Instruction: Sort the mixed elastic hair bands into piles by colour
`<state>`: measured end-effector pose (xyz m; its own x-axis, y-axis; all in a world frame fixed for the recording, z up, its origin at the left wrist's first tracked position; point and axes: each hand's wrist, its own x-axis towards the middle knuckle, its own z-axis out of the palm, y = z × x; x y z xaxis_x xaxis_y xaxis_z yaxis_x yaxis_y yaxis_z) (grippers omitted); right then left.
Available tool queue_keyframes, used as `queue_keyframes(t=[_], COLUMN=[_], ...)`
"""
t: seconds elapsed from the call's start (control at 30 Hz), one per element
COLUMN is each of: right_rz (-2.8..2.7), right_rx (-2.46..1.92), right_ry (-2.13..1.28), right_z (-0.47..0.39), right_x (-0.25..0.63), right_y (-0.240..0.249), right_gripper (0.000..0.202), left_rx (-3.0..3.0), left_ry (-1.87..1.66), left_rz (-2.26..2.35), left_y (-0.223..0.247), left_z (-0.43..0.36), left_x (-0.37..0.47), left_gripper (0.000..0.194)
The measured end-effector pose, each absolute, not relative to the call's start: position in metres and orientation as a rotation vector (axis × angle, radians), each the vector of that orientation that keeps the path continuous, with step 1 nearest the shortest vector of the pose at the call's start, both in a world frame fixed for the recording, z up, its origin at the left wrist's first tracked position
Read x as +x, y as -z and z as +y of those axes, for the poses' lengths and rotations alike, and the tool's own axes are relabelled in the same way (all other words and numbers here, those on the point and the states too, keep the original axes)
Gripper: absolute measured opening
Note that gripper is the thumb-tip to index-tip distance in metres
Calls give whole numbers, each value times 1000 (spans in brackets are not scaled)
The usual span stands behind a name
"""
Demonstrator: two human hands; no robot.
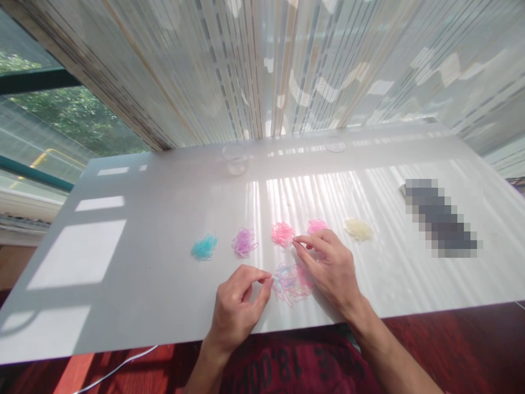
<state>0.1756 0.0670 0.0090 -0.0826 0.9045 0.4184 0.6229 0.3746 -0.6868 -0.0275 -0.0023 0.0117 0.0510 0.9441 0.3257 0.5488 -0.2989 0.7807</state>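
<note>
Here, strands (289, 285) lie outside a clear container (237, 166).

The person wears a dark red shirt (305, 342), a bit like the colour of cherries. Big dark letters and numbers (266, 365) go across the front of the shirt. Some of them look like round zeros, but the rest are too blurry to read well. At the left side of the shirt is the left forearm (211, 358), and it is bare. At the right side of the shirt is the right forearm (388, 342), bare too. Past the shirt are the left hand (240, 301) and right hand (333, 268), both bare, with slim fingers.
</note>
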Motion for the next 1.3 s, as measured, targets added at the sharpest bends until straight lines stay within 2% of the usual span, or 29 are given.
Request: queue_keyframes(t=[0.3, 0.6, 0.97, 1.13, 1.3], right_rz=[-1826, -1849, -1846, -1854, -1855], right_rx=[-1318, -1185, -1125, -1108, -1143], right_ry=[-373, -515, -521, -562, -547], right_z=[63, 56, 54, 53, 53], right_x=[177, 180, 181, 180, 180], right_y=[-8, -14, -14, -15, -16], right_gripper=[11, 16, 15, 18, 16], left_rx=[1891, 1963, 2045, 2063, 2032], left_ry=[-1163, -1155, -1130, -1080, -1083], left_rz=[1553, 1662, 1615, 1625, 1889], left_y=[-9, -20, -21, -26, -30], left_z=[-2, 15, 25, 22, 25], left_x=[-24, -7, -1, -21, -59], left_gripper=[9, 19, 12, 9, 11])
